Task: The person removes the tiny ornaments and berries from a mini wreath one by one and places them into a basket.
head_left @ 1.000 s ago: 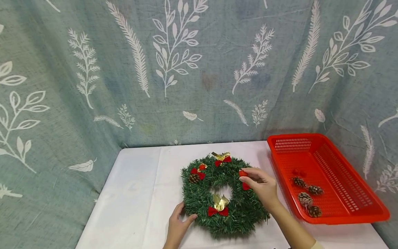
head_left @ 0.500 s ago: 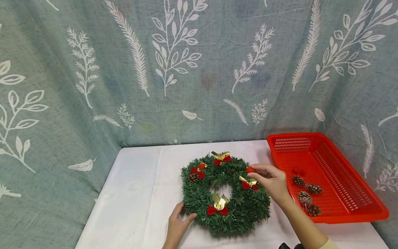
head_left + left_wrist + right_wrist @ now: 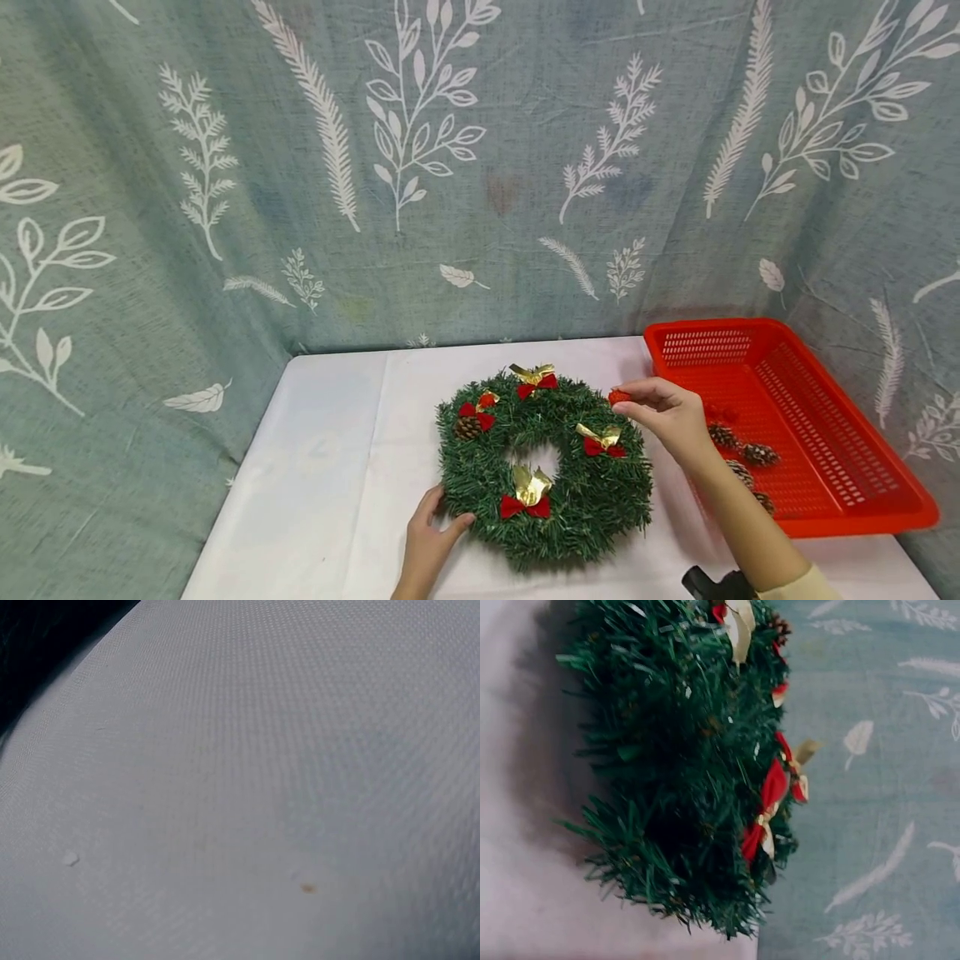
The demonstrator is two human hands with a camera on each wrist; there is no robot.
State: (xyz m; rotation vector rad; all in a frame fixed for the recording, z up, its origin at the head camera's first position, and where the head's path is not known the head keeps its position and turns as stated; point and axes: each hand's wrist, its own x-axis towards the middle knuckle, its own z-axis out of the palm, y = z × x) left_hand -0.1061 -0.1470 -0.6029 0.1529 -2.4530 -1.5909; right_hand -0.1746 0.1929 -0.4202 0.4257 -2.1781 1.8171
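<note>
A green wreath [image 3: 555,533] lies on the white-covered table. Red bows with gold ribbon, such as the front bow [image 3: 525,504], sit on it, and a pine cone [image 3: 468,427] is at its upper left. My left hand [image 3: 431,537] holds the wreath's lower left edge, thumb over the needles. Between thumb and fingertips, my right hand [image 3: 667,417] pinches a small red berry-like ornament [image 3: 619,397] at the wreath's upper right edge. In the right wrist view the wreath [image 3: 675,750] appears from the side; the hand is out of that view.
A red plastic basket [image 3: 855,417] stands at the right with several pine cones [image 3: 760,454] and red berry-like pieces [image 3: 722,412] inside, partly hidden by my right arm. Beside the right sleeve is a black object [image 3: 716,583]. Patterned curtain [image 3: 480,183] surrounds the table [image 3: 330,467].
My right hand has moved right and back with the red ornament, away from the wreath's right-hand bow, whose gold ribbon now shows. The left hand stays in place.
</note>
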